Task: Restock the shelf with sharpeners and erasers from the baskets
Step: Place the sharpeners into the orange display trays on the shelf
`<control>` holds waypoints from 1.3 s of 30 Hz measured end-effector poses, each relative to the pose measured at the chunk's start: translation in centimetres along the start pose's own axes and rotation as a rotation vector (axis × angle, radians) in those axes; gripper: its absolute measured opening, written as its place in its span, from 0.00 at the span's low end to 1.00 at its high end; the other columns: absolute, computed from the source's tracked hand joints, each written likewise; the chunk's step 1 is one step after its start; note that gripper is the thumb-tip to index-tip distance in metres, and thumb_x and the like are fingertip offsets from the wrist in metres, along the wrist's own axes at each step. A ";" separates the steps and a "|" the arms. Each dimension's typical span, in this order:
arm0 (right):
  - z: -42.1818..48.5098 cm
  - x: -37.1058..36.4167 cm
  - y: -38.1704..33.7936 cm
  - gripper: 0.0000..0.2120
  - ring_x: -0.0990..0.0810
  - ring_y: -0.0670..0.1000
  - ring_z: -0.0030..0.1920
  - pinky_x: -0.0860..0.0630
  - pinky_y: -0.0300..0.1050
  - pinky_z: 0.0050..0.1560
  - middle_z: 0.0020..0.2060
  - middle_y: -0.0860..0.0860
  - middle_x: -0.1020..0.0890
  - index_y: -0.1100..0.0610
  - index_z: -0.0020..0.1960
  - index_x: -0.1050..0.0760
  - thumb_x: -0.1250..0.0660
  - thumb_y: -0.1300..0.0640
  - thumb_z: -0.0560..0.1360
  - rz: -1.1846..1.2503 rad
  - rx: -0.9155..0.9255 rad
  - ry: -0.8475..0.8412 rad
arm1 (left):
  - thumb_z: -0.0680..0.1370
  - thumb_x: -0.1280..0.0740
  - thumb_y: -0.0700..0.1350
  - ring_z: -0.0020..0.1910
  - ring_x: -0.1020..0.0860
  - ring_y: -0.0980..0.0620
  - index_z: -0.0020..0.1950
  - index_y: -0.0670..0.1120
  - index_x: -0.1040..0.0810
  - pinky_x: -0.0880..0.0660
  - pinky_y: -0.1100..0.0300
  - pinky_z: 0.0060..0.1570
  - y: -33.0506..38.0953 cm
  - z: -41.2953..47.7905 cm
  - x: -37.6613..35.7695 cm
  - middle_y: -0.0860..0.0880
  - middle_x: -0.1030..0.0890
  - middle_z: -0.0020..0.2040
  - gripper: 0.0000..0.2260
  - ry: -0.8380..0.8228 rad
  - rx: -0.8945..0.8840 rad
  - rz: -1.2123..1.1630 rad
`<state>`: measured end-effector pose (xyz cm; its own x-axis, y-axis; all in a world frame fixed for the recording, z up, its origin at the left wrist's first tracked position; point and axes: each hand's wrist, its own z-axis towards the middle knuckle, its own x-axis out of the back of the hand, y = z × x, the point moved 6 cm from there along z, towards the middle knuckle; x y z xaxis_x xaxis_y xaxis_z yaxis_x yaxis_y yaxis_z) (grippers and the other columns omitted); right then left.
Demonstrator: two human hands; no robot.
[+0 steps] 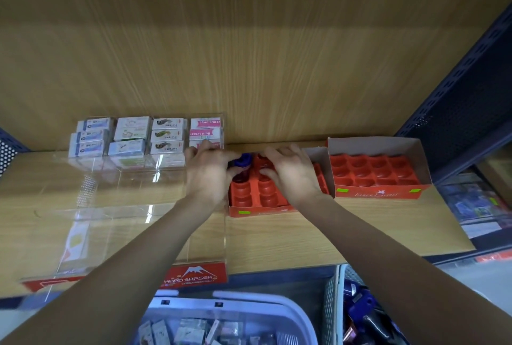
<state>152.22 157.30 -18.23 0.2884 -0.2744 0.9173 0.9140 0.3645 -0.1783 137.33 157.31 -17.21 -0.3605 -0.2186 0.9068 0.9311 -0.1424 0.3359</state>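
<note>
Baskets sit nearest: eraser basket (221, 317) at six o'clock, sharpener basket (357, 314) at five. Left hand (206, 175) pinches a blue sharpener (243, 161) over the red tray (257, 195); right hand (291, 170), curled, grip unclear. Eraser boxes (149, 137) at ten o'clock.

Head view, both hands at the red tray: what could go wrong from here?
1. The left hand is seating a blue sharpener in the red tray; misaligned, it may tip out of its cavity.
2. The left hand sits against the clear acrylic eraser display; a nudge could shift its stacked erasers.
</note>
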 end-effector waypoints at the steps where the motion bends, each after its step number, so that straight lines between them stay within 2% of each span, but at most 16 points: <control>1: 0.0 0.0 0.0 0.14 0.23 0.60 0.47 0.27 0.50 0.48 0.38 0.56 0.18 0.58 0.51 0.22 0.25 0.55 0.68 0.020 -0.015 0.003 | 0.75 0.33 0.55 0.58 0.31 0.50 0.59 0.55 0.20 0.50 0.61 0.45 0.0 0.0 0.0 0.51 0.18 0.50 0.14 -0.007 -0.011 0.011; 3: -0.3 0.3 0.3 0.14 0.24 0.59 0.49 0.27 0.49 0.48 0.40 0.55 0.18 0.58 0.53 0.22 0.27 0.54 0.70 0.051 -0.050 0.029 | 0.75 0.32 0.52 0.56 0.30 0.48 0.58 0.53 0.19 0.48 0.59 0.46 0.2 -0.3 0.3 0.50 0.17 0.48 0.13 0.030 -0.054 0.016; 5: -0.8 1.6 1.0 0.14 0.23 0.58 0.46 0.26 0.48 0.44 0.40 0.55 0.19 0.58 0.53 0.23 0.27 0.54 0.71 0.092 -0.098 0.076 | 0.73 0.29 0.47 0.53 0.27 0.45 0.57 0.49 0.18 0.44 0.56 0.50 1.0 -0.8 0.8 0.48 0.16 0.47 0.12 0.088 -0.111 -0.057; 9: -2.4 5.2 4.9 0.16 0.21 0.61 0.45 0.24 0.51 0.42 0.47 0.57 0.20 0.56 0.60 0.27 0.31 0.54 0.74 0.244 -0.264 0.076 | 0.74 0.29 0.40 0.50 0.21 0.46 0.58 0.42 0.21 0.29 0.58 0.52 4.2 -0.4 0.3 0.46 0.18 0.50 0.13 -0.058 -0.105 -0.515; 11: -3.3 7.3 8.0 0.17 0.20 0.60 0.46 0.25 0.49 0.42 0.49 0.57 0.20 0.55 0.62 0.29 0.32 0.55 0.75 0.290 -0.325 0.092 | 0.74 0.29 0.38 0.49 0.21 0.47 0.57 0.40 0.22 0.27 0.59 0.52 7.1 0.5 -0.4 0.47 0.20 0.48 0.13 -0.099 -0.099 -0.657; 13: -4.3 8.8 11.6 0.16 0.20 0.57 0.46 0.26 0.45 0.42 0.46 0.56 0.20 0.56 0.60 0.29 0.32 0.57 0.75 0.329 -0.411 0.116 | 0.73 0.29 0.37 0.46 0.21 0.48 0.56 0.38 0.23 0.29 0.66 0.48 10.3 1.8 -1.8 0.47 0.20 0.46 0.12 -0.113 -0.106 -0.713; 14: -4.6 9.2 13.4 0.15 0.20 0.55 0.45 0.27 0.43 0.42 0.45 0.54 0.20 0.57 0.59 0.28 0.31 0.57 0.74 0.350 -0.455 0.127 | 0.73 0.29 0.36 0.47 0.21 0.48 0.55 0.38 0.23 0.29 0.66 0.47 11.8 2.6 -2.7 0.46 0.20 0.47 0.12 -0.120 -0.107 -0.714; 17: -4.7 8.8 17.9 0.14 0.20 0.52 0.45 0.29 0.39 0.43 0.44 0.54 0.20 0.58 0.58 0.26 0.30 0.60 0.73 0.388 -0.551 0.121 | 0.72 0.28 0.35 0.52 0.21 0.43 0.55 0.37 0.23 0.28 0.56 0.53 15.2 4.7 -6.0 0.40 0.19 0.52 0.13 -0.164 -0.116 -0.634; 19: -4.5 7.5 19.6 0.14 0.22 0.50 0.46 0.30 0.36 0.46 0.46 0.53 0.20 0.59 0.58 0.26 0.30 0.61 0.73 0.413 -0.581 0.070 | 0.71 0.28 0.35 0.53 0.21 0.42 0.55 0.38 0.22 0.27 0.52 0.55 16.4 5.2 -8.2 0.41 0.19 0.53 0.12 -0.207 -0.130 -0.580; 22: -4.4 5.7 20.7 0.14 0.21 0.52 0.50 0.26 0.42 0.52 0.48 0.54 0.19 0.61 0.58 0.26 0.30 0.61 0.73 0.464 -0.581 0.031 | 0.73 0.28 0.40 0.53 0.20 0.45 0.57 0.44 0.21 0.28 0.52 0.56 16.9 5.4 -9.8 0.46 0.17 0.53 0.13 -0.190 -0.142 -0.447; 24: -4.5 4.8 20.9 0.13 0.21 0.52 0.51 0.26 0.43 0.53 0.50 0.55 0.19 0.59 0.57 0.26 0.30 0.61 0.73 0.436 -0.551 0.007 | 0.75 0.31 0.44 0.55 0.21 0.46 0.59 0.48 0.22 0.33 0.54 0.58 17.2 5.4 -10.1 0.49 0.18 0.55 0.13 -0.158 -0.191 -0.301; 26: -4.7 4.1 21.0 0.14 0.21 0.53 0.52 0.25 0.47 0.53 0.51 0.55 0.20 0.58 0.58 0.26 0.30 0.59 0.73 0.370 -0.506 -0.013 | 0.77 0.33 0.48 0.58 0.25 0.49 0.61 0.51 0.24 0.41 0.58 0.54 17.7 5.4 -10.0 0.52 0.19 0.56 0.13 -0.112 -0.266 -0.140; 28: -5.0 3.5 21.2 0.15 0.21 0.54 0.52 0.25 0.48 0.52 0.53 0.55 0.20 0.57 0.59 0.27 0.30 0.58 0.74 0.315 -0.485 -0.030 | 0.77 0.34 0.50 0.60 0.30 0.50 0.63 0.54 0.24 0.44 0.58 0.53 18.0 5.4 -9.8 0.53 0.19 0.56 0.14 -0.090 -0.286 -0.058; 32: -5.3 3.6 21.5 0.16 0.22 0.55 0.52 0.26 0.46 0.52 0.52 0.55 0.20 0.57 0.58 0.26 0.29 0.57 0.72 0.312 -0.460 -0.047 | 0.77 0.34 0.52 0.63 0.33 0.51 0.64 0.55 0.24 0.44 0.55 0.60 18.1 6.0 -10.5 0.51 0.20 0.57 0.16 -0.179 -0.260 -0.027; 35: -5.9 4.1 21.5 0.16 0.22 0.52 0.52 0.28 0.44 0.51 0.52 0.53 0.20 0.57 0.58 0.26 0.28 0.56 0.72 0.325 -0.433 -0.117 | 0.76 0.33 0.53 0.66 0.35 0.52 0.63 0.56 0.23 0.50 0.54 0.68 18.3 5.5 -10.6 0.50 0.22 0.58 0.15 -0.270 -0.303 -0.027; 39: -6.8 4.5 21.2 0.18 0.23 0.51 0.56 0.27 0.42 0.55 0.54 0.52 0.21 0.54 0.63 0.29 0.30 0.57 0.74 0.400 -0.446 -0.225 | 0.76 0.34 0.54 0.67 0.36 0.52 0.66 0.55 0.26 0.51 0.54 0.69 18.5 4.1 -10.2 0.50 0.23 0.60 0.18 -0.282 -0.351 0.000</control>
<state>174.87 157.73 -20.30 0.6092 0.0171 0.7929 0.7930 -0.0184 -0.6089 158.46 160.90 -19.20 -0.2858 0.0457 0.9572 0.8385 -0.4716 0.2728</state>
